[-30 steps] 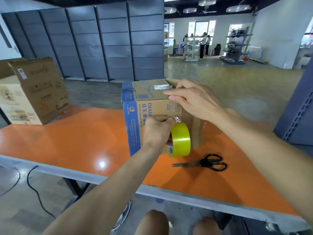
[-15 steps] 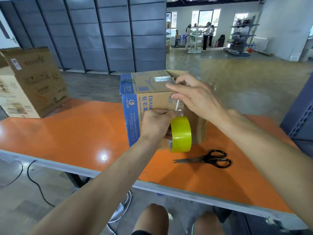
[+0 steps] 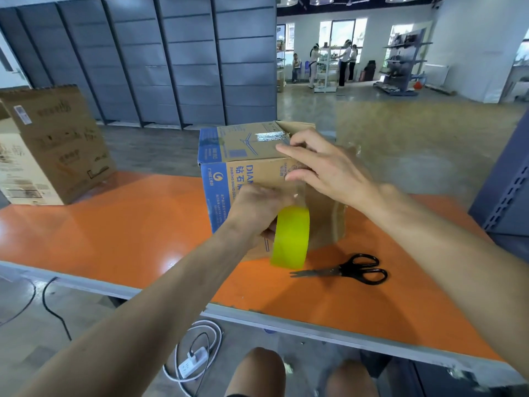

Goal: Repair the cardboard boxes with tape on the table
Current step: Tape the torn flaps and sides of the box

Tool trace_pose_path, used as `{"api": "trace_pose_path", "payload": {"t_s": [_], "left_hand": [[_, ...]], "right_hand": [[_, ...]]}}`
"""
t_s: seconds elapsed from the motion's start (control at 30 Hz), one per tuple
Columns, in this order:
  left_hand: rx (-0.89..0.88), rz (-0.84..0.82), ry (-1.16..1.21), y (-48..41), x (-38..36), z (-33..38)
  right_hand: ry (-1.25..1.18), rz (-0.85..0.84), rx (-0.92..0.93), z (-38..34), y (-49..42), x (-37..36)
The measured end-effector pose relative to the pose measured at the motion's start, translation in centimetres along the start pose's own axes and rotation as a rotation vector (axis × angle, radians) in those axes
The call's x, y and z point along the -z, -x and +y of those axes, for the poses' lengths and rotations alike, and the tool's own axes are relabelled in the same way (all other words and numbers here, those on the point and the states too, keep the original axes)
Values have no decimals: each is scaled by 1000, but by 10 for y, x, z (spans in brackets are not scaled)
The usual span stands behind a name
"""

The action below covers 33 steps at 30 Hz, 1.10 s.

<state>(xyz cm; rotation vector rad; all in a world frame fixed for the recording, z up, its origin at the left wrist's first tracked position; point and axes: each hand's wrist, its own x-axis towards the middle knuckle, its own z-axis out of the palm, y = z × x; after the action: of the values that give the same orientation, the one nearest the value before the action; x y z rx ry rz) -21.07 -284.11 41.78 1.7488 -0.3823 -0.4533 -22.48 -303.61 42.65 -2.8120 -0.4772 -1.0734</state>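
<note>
A big room with grey wall panels (image 3: 171, 61) stands behind an orange table (image 3: 114, 224). The left hand (image 3: 257, 213) grips the yellow tape roll (image 3: 290, 239) with its fingers curled round it; it holds the roll up on its edge, right against the front of the box (image 3: 243, 156). A clear strip (image 3: 300, 193) of tape runs up from the roll to the top edge of the box. The right hand (image 3: 323, 170) rests there and holds nothing; its fingers are mostly straight, the pointer finger lies on the top and the thumb lies on the front side.

The box stands in the middle of the table; it is brown with a blue band on its left side, and a shiny patch (image 3: 270, 136) of tape sits on its top. The scissors (image 3: 349, 270) lie flat on the table just right of the roll, apart from the box; they are black and the blades point left. A second box (image 3: 51, 144) stands at the far left end of the table, well apart from the first.

On the floor under the table lies a white power strip (image 3: 193, 362) with a plug in it and cords around it. Far back in the room, some people (image 3: 343, 64) stand by shelves (image 3: 400, 67).
</note>
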Motion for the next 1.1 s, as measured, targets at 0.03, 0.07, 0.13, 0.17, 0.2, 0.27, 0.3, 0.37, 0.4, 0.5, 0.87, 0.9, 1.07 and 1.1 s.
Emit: {"api": "trace_pose_path", "payload": {"t_s": [0.03, 0.07, 0.13, 0.17, 0.2, 0.27, 0.3, 0.37, 0.4, 0.5, 0.87, 0.9, 1.07, 1.1], "left_hand": [[18, -21, -72, 1, 1, -6], [29, -34, -130, 3, 3, -14], [12, -17, -189, 7, 7, -26], [-8, -4, -193, 8, 11, -28], [-27, -1, -185, 8, 14, -27], [-61, -24, -145, 11, 20, -20], [-86, -33, -137, 12, 21, -14], [-152, -35, -144, 16, 25, -7], [-192, -27, -159, 18, 26, -5], [-340, 17, -261, 18, 33, -5], [-867, 463, -788, 28, 73, -3], [-856, 417, -782, 25, 77, -5], [-819, 200, -575, 14, 81, -20], [-823, 187, -558, 12, 81, -21]], "right_hand": [[0, -6, -3, 0, 0, 0], [0, -4, -4, 0, 0, 0], [7, 4, 1, -1, 1, 0], [9, 8, 7, -2, 2, 1], [10, 8, 15, -3, 2, 1], [16, -1, 22, -4, 2, 2], [23, -3, 21, -4, 2, 3], [54, -2, 28, -5, 2, 3], [73, -4, 33, -7, 3, 4], [142, -28, 66, -9, 6, 9], [143, 16, 139, -7, 0, 16], [162, 3, 137, -7, 0, 17], [199, -4, 102, -14, 7, 17], [195, 17, 88, -18, 8, 16]]}}
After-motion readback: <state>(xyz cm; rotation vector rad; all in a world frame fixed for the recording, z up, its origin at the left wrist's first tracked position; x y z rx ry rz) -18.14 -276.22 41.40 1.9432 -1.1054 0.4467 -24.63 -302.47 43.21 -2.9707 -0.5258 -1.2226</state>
